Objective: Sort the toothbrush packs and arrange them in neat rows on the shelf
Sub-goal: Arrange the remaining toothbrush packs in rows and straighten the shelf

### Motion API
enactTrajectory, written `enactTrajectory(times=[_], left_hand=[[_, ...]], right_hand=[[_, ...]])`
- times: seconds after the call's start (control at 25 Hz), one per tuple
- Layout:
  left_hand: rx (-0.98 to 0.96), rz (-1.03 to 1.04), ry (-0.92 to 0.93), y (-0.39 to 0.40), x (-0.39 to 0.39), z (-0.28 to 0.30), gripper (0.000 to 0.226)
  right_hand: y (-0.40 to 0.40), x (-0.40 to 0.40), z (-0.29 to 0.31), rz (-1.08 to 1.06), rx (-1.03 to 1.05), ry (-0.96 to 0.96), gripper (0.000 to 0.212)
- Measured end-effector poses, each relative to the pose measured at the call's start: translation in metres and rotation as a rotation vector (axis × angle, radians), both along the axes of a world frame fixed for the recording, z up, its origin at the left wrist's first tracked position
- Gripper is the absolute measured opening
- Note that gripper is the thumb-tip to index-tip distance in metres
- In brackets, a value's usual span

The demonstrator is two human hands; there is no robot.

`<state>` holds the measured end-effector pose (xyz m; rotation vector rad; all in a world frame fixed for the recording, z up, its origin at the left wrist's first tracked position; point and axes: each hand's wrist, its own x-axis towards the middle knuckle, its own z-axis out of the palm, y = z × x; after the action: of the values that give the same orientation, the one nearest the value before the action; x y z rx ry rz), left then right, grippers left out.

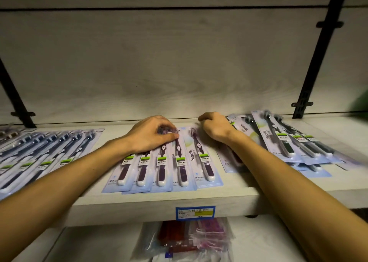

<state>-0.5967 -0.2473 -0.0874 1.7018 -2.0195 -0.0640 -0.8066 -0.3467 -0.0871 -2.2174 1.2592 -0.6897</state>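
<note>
Resting curled on purple toothbrush packs [159,162], left hand [151,136].

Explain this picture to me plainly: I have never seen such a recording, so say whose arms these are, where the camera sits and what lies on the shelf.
No machine here: a person wears one wide-angle camera on the head, looking down along both bare arms. The left hand rests curled over the tops of a fanned row of purple-handled toothbrush packs in the middle of the pale shelf. The right hand lies just right of that row, its fingers curled; what they hold, if anything, is hidden. To the left lies a row of dark-handled packs; to the right, a looser pile of packs. A blue price label sits on the shelf's front edge, with bagged goods on the shelf below.
</note>
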Motion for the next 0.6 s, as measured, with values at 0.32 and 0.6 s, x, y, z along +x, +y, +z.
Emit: enactTrajectory(times=[0.32,0.6], left_hand=[[-0.021,0.03,0.1,-0.001,0.0,0.003,0.024],[-0.005,0.033,-0.11,0.001,-0.005,-0.002,0.057]], right_hand=[[0.013,0.031,-0.003,0.069,0.219,-0.311,0.035],[0.011,0.035,-0.001,-0.01,0.401,-0.472,0.053]])
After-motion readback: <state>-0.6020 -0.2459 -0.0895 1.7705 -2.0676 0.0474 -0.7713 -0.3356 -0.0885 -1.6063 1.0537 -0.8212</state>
